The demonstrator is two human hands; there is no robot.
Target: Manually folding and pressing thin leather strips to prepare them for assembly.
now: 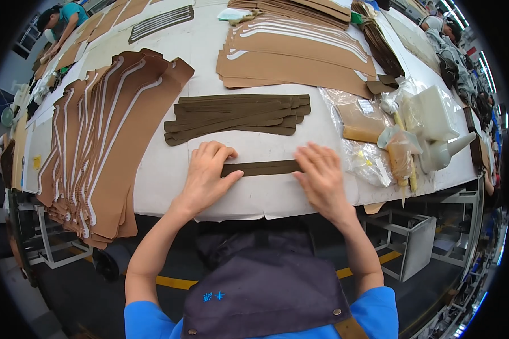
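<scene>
A long, narrow dark olive-brown strip [261, 168], apparently leather or similar material, lies flat on the white-covered table in front of me. A lengthwise line runs along it. My left hand [208, 169] rests over the strip's left end, thumb and index finger apart on either side of it. Over the right end is my right hand [322, 172], fingers stretched out and slightly blurred, thumb near the lower edge. Both ends of the strip are hidden under my hands. Just beyond lies a loose pile of similar dark strips [237, 117].
Fanned brown panels with white lines [104, 135] overhang the table's left front edge. More brown panels [294, 56] are stacked at the back. On the right stand plastic bags [367, 161] and a white spouted bottle [444, 150]. Another person [65, 22] leans over the far left.
</scene>
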